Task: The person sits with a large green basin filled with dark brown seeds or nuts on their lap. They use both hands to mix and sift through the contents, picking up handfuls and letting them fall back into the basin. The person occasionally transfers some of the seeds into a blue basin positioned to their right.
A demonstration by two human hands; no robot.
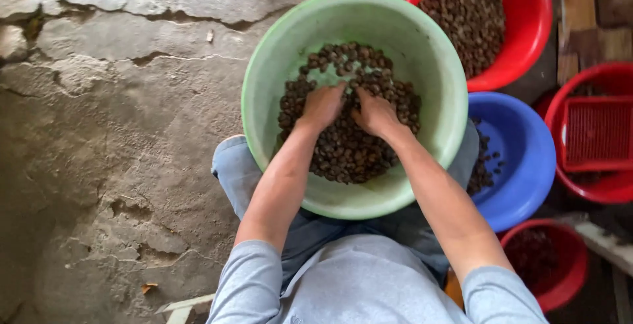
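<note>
In green basin (264,66), both hands w/ fingers in brown nuts (346,149).

Left hand (321,105), right hand (374,111) side by side, palms down, forearms converging.

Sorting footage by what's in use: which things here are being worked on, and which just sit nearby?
In use: green basin, dark nuts, left hand, right hand.
Nearby: red basin, blue basin, red tray, cracked floor.

Cracked concrete floor (112,139), red basin (527,20), blue basin (527,159)
</note>
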